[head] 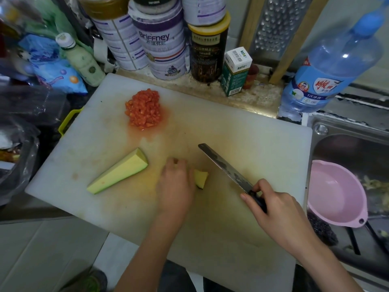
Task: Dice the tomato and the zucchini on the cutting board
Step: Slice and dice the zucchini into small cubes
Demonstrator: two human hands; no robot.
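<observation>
Pins a small zucchini piece (201, 178) to the cutting board (252, 140) under the curled left hand (175, 186); grips the knife (223, 167) by its handle in the right hand (280, 218), blade slanting just right of the piece. Zucchini wedge (119, 171) lying leftward, diced tomato (143, 109) heaped behind.

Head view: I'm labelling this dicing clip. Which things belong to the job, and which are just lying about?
In the job: cutting board, diced tomato, zucchini wedge, small zucchini piece held by the left hand, knife gripped by the right hand.
Lying about: tins, water bottle, grater, green box, pink bowl.
</observation>
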